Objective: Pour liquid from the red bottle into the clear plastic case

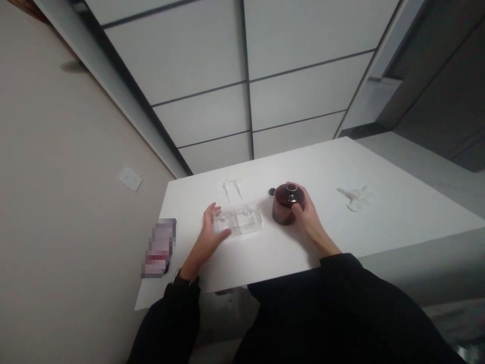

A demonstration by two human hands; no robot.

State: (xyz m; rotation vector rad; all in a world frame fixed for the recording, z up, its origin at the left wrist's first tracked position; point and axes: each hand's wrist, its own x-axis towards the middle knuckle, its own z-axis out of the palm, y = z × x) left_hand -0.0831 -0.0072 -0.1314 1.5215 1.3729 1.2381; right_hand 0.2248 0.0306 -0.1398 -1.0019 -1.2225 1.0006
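My left hand [210, 231] grips the left end of a clear plastic box [242, 220] lying on the white table [341, 222]; the thumb sits on its near edge, the fingers on its far side. My right hand [305, 213] wraps the right side of a dark red-brown jar [285, 204] standing upright to the right of the box. A small black cap [272, 191] lies just behind the jar on its left.
Two small clear plastic pieces [232, 187] lie behind the box. A crumpled clear wrapper [355, 197] sits at the right. A blurred-out flat object [159, 248] lies near the table's left edge. A wall with a switch plate [130, 178] borders the left.
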